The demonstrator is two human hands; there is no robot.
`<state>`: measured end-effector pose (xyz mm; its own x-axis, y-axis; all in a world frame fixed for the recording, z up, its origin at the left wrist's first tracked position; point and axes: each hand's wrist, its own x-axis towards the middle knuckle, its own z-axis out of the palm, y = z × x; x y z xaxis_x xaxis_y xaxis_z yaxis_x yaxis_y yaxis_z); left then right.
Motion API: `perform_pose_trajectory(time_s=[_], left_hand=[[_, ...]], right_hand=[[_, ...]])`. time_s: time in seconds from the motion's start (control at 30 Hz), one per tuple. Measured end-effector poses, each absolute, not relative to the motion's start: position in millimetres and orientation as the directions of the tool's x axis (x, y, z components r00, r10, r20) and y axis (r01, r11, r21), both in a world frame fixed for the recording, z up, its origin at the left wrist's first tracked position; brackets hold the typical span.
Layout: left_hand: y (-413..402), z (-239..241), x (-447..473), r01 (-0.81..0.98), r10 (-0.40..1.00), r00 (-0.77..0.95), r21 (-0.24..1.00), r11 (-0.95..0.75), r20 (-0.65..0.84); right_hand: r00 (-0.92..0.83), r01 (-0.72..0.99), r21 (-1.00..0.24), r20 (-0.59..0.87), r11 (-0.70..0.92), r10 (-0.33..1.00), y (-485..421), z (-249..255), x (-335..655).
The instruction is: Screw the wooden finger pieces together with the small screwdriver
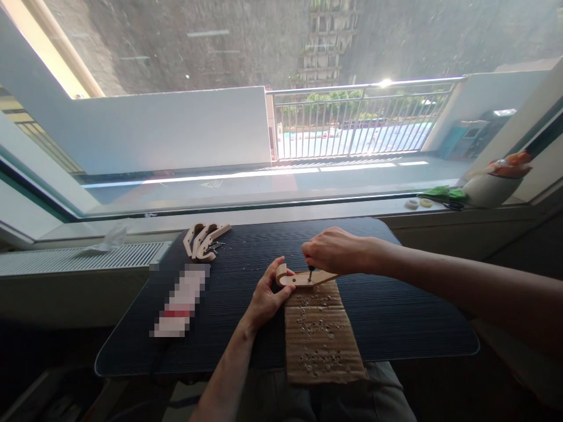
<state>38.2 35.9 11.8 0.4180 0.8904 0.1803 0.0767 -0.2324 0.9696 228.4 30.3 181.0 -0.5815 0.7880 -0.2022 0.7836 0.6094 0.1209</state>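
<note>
Tool to wood: the thin tool (311, 268) stands nearly upright over the wooden hook (303, 279), its lower end meeting the flat face near mid-length; whether it sits in a hole or on a screw head cannot be told.
Hook position: at the far end of the cardboard (325, 351), between the two hands; a second hole shows left of the tool.
Long axis: roughly left to right, curled end at the left, the straight arm bending away under the right hand.
Right hand (329, 249): fist wrapped round the top of the tool, directly above the hook; the handle is hidden inside it. Nearer of the two to the contact point.
Left hand (266, 299): pinching the curled end, thumb on the near side, fingers behind.
Cardboard edge: overhangs the near edge of the table (396, 328), above the person's lap; its upper face is pitted.
Far edge: just beyond the right hand, with the window sill (308, 211) past it.
Room: tabletop stretches right of the cardboard, below the right forearm.
Left side: spare hooks (202, 241) and loose screws (216, 247) lie near the far left corner, well apart from both hands.
</note>
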Motion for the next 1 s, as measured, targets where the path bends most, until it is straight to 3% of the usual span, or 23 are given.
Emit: perform_pose_trajectory(time_s=[0.23,0.53,1.0], left_hand=[[35.3,12.4,38.0,0.068,0.890,0.416,0.970,-0.234,0.186],[36.3,11.8,37.6,0.081,0.887,0.423,0.967,-0.240,0.185],[36.1,11.5,38.0,0.081,0.890,0.411,0.964,-0.253,0.199]], right_hand=[[-0.622,0.738,0.208,-0.160,0.642,0.767,22.8,192.0,228.0],[-0.702,0.662,0.147,-0.221,0.735,0.676,25.9,193.4,225.2],[-0.599,0.766,0.131,-0.210,0.630,0.773,28.1,189.0,228.9]])
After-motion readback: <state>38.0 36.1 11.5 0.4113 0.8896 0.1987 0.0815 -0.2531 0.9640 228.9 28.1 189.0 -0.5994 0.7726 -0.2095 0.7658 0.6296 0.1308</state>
